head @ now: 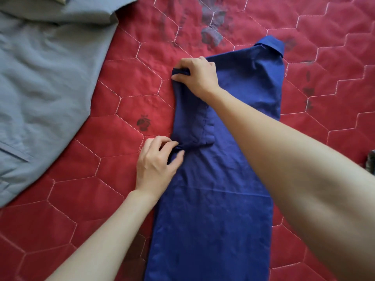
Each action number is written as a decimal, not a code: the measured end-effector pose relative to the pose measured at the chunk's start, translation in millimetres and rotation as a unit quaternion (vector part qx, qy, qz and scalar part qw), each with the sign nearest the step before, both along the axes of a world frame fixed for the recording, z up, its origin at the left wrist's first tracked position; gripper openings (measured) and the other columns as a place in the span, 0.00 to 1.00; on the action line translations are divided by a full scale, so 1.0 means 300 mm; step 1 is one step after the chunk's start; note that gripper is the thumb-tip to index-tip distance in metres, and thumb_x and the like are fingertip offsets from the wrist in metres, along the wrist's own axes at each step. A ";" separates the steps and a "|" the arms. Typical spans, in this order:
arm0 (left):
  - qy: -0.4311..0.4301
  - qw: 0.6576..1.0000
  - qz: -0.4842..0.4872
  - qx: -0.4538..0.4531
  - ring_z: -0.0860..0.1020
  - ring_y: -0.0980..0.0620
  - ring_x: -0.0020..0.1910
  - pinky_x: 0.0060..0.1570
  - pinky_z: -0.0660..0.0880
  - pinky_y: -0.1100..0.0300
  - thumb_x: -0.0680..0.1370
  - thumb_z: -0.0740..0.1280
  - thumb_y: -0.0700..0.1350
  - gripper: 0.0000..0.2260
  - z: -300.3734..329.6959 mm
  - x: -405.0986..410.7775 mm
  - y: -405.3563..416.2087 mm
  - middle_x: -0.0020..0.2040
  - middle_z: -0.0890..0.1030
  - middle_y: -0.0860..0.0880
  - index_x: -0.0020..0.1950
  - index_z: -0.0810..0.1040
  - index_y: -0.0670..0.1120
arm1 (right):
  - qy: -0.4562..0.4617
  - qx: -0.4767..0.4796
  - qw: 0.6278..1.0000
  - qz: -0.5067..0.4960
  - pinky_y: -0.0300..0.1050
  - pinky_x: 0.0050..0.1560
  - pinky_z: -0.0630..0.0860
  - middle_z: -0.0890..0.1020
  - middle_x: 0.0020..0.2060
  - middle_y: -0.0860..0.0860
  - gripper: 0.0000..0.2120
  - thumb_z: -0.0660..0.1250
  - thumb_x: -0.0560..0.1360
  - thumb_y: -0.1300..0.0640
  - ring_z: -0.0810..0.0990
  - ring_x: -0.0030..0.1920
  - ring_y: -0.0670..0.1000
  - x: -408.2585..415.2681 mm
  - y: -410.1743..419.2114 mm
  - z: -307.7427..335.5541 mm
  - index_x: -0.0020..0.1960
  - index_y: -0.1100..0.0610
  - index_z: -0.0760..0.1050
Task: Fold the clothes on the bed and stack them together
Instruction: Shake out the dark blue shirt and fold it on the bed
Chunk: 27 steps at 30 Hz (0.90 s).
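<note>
Both hands pinch the folded-in sleeve of a blue shirt (pixel 213 199) on the red quilted bed (pixel 101 199): right hand (pixel 197 75) at the top, left hand (pixel 156 161) lower. A grey garment (pixel 44 78) lies unfolded, nothing stacked.

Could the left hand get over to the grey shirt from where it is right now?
Probably yes. The left hand is pinching the blue shirt's left edge, and only bare red quilt lies between it and the grey shirt. It would have to let go of the fold first.
</note>
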<state>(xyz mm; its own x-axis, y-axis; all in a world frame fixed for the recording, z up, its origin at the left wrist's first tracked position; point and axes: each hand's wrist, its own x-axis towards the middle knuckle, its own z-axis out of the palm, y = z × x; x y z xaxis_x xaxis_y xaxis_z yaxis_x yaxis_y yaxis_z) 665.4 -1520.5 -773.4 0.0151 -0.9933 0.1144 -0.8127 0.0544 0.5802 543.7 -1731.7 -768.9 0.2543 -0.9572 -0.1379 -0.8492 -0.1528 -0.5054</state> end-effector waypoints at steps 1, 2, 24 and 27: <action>-0.007 1.000 -0.006 0.012 0.76 0.45 0.45 0.46 0.75 0.51 0.71 0.76 0.43 0.11 0.000 -0.008 0.006 0.47 0.80 0.46 0.51 0.83 0.41 | -0.009 -0.004 1.000 -0.015 0.43 0.48 0.57 0.82 0.48 0.44 0.10 0.68 0.74 0.45 0.73 0.56 0.52 0.003 0.003 -0.003 0.53 0.47 0.80; -0.011 1.000 -0.011 0.018 0.76 0.45 0.45 0.46 0.76 0.52 0.71 0.76 0.44 0.13 0.001 -0.016 0.011 0.49 0.79 0.45 0.52 0.83 0.41 | -0.016 -0.009 0.999 -0.030 0.43 0.49 0.57 0.82 0.49 0.44 0.11 0.67 0.74 0.44 0.73 0.56 0.51 0.003 0.005 -0.004 0.53 0.47 0.80; -0.085 0.991 -0.043 -0.089 0.75 0.44 0.53 0.50 0.71 0.50 0.71 0.72 0.39 0.13 -0.017 -0.015 0.014 0.54 0.81 0.45 0.56 0.82 0.44 | -0.021 -0.072 0.977 -0.198 0.49 0.56 0.71 0.75 0.58 0.53 0.20 0.67 0.77 0.52 0.72 0.57 0.55 -0.134 0.372 0.005 0.67 0.58 0.72; -0.110 0.983 -0.071 -0.129 0.73 0.45 0.54 0.50 0.69 0.50 0.73 0.72 0.39 0.09 -0.028 -0.013 -0.017 0.54 0.82 0.44 0.53 0.84 0.44 | -0.021 -0.047 0.980 -0.190 0.46 0.55 0.70 0.73 0.60 0.53 0.23 0.64 0.79 0.49 0.70 0.59 0.54 -0.155 0.332 -0.004 0.72 0.55 0.68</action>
<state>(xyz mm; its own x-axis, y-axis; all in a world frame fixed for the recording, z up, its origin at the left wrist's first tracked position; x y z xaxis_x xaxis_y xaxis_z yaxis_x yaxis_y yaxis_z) 661.5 -1525.6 -781.7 -0.1743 -0.9210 0.3483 -0.8909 0.2982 0.3425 497.2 -1632.2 -770.3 -0.1200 -0.9919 -0.0411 -0.8321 0.1231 -0.5408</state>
